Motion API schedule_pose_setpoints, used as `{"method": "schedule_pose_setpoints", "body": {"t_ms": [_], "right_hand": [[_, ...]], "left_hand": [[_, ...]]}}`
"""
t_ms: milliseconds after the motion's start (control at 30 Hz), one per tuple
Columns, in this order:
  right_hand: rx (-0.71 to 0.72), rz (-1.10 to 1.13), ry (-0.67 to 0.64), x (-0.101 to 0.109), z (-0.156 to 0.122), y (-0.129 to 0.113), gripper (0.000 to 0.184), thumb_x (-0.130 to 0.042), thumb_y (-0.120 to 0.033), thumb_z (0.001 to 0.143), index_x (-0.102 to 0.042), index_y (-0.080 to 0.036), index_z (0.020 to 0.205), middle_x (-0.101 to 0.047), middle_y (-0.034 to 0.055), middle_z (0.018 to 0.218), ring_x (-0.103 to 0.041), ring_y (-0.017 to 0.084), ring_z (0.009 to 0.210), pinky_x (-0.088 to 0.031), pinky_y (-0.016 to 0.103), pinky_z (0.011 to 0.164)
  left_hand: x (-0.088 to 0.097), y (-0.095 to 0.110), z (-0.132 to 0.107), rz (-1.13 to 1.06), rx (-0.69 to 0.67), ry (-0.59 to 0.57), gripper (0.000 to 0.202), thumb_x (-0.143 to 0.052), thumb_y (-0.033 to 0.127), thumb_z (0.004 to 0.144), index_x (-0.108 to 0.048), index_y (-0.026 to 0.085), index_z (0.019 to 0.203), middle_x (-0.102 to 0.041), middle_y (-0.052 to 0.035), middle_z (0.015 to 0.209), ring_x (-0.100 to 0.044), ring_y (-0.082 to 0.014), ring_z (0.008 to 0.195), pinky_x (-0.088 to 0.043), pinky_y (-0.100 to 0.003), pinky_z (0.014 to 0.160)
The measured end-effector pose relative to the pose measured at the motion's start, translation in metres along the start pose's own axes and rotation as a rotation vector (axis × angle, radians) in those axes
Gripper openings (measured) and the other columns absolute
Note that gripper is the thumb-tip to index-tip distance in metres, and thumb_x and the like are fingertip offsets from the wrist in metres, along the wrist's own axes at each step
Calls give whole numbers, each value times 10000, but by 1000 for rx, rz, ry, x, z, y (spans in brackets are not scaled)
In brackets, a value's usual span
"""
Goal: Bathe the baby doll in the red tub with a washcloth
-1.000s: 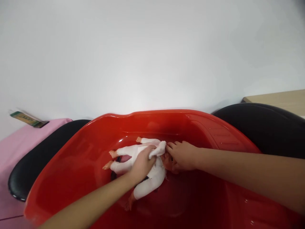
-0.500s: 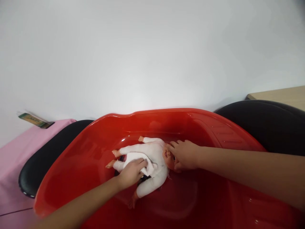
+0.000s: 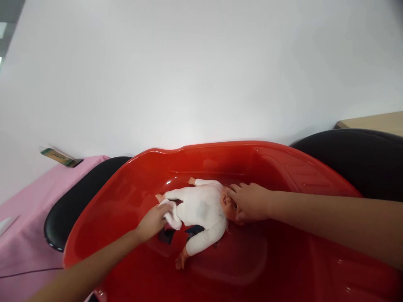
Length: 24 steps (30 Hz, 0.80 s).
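A baby doll with a white soft body lies on its back in a red baby bathtub. Its head points right and its feet left. My right hand holds the doll's head, fingers curved over the top and side. My left hand is closed on a crumpled white cloth at the doll's legs. The cloth and the hand hide one lower leg and foot. Dark flat pieces show beside and under the doll's body.
Black rounded seats stand beside both ends of the tub. Pink cloth covers a surface at left, with a green and yellow packet on it. A white wall rises behind. A wooden top shows far right.
My left hand has moved the white cloth from the doll's belly left and down to its legs. My right hand stays on the head. The view has shifted slightly left.
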State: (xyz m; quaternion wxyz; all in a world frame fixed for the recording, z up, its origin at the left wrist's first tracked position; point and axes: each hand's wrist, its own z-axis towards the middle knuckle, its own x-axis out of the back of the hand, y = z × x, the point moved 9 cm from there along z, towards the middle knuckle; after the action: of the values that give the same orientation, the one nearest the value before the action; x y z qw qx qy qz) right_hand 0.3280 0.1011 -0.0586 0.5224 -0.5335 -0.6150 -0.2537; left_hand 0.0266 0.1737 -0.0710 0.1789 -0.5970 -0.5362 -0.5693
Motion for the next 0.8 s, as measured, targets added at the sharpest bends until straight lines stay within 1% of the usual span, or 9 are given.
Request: {"method": "schedule_pose_setpoints", "body": {"t_ms": [67, 100, 167, 267, 333, 400, 500, 633, 800], "right_hand": [[4, 0, 4, 0, 0, 1, 1080, -759, -480, 648, -368, -168, 1606, -576, 187, 1433, -603, 420, 1190, -533, 532, 892], [9, -5, 4, -1, 0, 1, 1070, -752, -485, 656, -373, -164, 1603, -569, 191, 1445, -601, 422, 1196, -531, 535, 901], [15, -21, 5, -1, 0, 0, 1027, -721, -502, 699, -380, -149, 1600, -555, 203, 1468, -596, 427, 1218, -529, 538, 919], [15, -37, 14, 0, 0, 0, 973, -660, -534, 771, -365, -131, 1606, -540, 214, 1489, -580, 430, 1258, -527, 546, 942], [20, -46, 14, 0, 0, 0, 1007, -681, -535, 749, -357, -122, 1608, -533, 215, 1497, -574, 431, 1265, -532, 546, 945], [25, -50, 8, -1, 1, 0, 1056, -720, -526, 698, -364, -117, 1604, -542, 210, 1486, -583, 426, 1244, -540, 543, 931], [23, -39, 11, -3, 2, 1, 1034, -720, -538, 680, -403, -146, 1582, -567, 194, 1459, -601, 418, 1208, -546, 538, 903], [18, -22, 14, -4, 3, 4, 960, -702, -550, 684, -460, -194, 1542, -564, 184, 1466, -604, 416, 1213, -540, 519, 895], [13, -5, 23, -5, 3, 5, 989, -698, -540, 684, -421, -191, 1566, -585, 186, 1435, -608, 418, 1202, -524, 538, 915]], "left_hand": [[-10, 29, 9, -205, 94, 65, 212, -501, 249, 821, -574, 224, 1019, -685, 3, 736, -630, -176, 555, -455, -263, 534], [-19, 48, 14, -299, 113, 72, 226, -494, 265, 832, -554, 224, 1046, -656, 12, 685, -604, -175, 499, -424, -261, 482], [-34, 90, 25, -469, 63, 104, 226, -505, 273, 814, -536, 220, 1032, -649, -11, 693, -626, -203, 534, -432, -282, 469], [-57, 145, 37, -444, -175, 16, 170, -524, 207, 761, -601, 211, 912, -714, -76, 877, -689, -255, 777, -531, -365, 705], [-66, 152, 40, -351, -280, -15, 168, -524, 152, 722, -621, 211, 845, -723, -84, 949, -680, -279, 931, -509, -399, 880], [-66, 135, 42, -254, -291, 11, 187, -521, 127, 702, -624, 211, 833, -715, -90, 967, -658, -285, 992, -479, -396, 925], [-56, 89, 41, -119, -232, 77, 247, -506, 105, 672, -623, 216, 860, -692, -80, 959, -643, -265, 966, -471, -354, 866], [-35, 31, 30, -2, -171, 110, 288, -479, 70, 680, -643, 211, 869, -672, -37, 935, -635, -222, 909, -450, -291, 809], [-2, -30, 11, 125, 7, 102, 254, -496, 81, 778, -684, 194, 904, -686, -6, 938, -634, -203, 882, -403, -247, 723]]}}
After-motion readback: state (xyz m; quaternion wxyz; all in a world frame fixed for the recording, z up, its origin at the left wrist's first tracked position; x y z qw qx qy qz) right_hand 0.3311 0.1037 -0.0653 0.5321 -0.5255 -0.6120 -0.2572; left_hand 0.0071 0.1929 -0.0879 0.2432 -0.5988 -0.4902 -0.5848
